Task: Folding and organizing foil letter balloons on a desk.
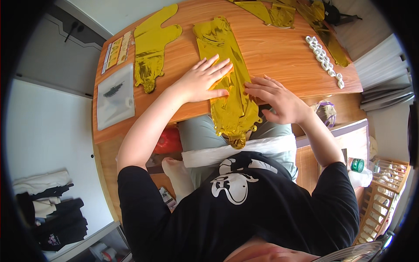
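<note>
A flat, uninflated gold foil balloon (235, 114) lies lengthwise before me, its far end on the wooden table and its knobbed near end hanging over the front edge toward my lap. My left hand (203, 82) rests flat on the balloon's left side with its fingers spread. At the balloon's right edge, my right hand (279, 99) touches the foil with fingertips, its fingers loosely bent and thumb apart. To the left lies another flat gold foil balloon (150, 50), with a branching shape.
On the table (183, 52), a clear bag (117, 107) with dark thin pieces lies left, below printed strips (114, 53). More gold foil (279, 16) lies at the far right. White small rolls (322, 56) form a row on the right. A slatted wooden rack (384, 183) stands lower right.
</note>
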### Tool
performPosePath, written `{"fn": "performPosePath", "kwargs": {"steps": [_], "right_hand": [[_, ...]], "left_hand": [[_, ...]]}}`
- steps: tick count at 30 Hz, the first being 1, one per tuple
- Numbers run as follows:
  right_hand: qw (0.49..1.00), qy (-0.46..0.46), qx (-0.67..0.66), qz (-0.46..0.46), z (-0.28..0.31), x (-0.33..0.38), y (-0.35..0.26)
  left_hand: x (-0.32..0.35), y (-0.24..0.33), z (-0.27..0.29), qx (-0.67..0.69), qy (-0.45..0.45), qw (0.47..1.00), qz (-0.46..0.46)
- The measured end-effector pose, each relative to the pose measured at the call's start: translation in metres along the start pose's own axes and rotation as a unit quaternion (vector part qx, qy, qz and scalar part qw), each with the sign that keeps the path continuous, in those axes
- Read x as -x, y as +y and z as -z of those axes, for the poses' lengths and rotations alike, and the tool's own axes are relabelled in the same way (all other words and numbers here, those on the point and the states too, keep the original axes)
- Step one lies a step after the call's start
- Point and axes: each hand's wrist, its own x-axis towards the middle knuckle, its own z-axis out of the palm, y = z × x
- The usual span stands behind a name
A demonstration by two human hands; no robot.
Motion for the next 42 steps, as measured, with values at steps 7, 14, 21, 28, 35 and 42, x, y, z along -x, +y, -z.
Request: {"fn": "performPosePath", "kwargs": {"steps": [7,14,21,28,35,42], "right_hand": [[0.999,0.043,0.018,0.001,-0.017,-0.003,0.001],[0.992,0.042,0.046,0.109,-0.03,-0.017,0.008],[0.988,0.068,0.073,0.121,-0.033,-0.016,0.007],[0.99,0.061,0.06,0.11,-0.03,-0.016,0.001],[0.99,0.06,0.056,0.112,-0.027,-0.01,-0.005],[0.99,0.074,0.057,0.109,-0.03,-0.009,-0.007]], "left_hand": [[0.007,0.013,-0.001,-0.004,0.015,1.0,0.006],[0.009,0.013,-0.001,-0.003,0.001,1.0,0.015],[0.006,0.009,0.006,0.005,-0.034,0.999,0.024],[0.023,-0.005,0.009,0.438,0.116,0.891,0.021],[0.071,0.054,0.014,0.038,-0.012,0.999,-0.02],[0.07,0.064,-0.007,-0.021,0.102,0.995,-0.008]]}}
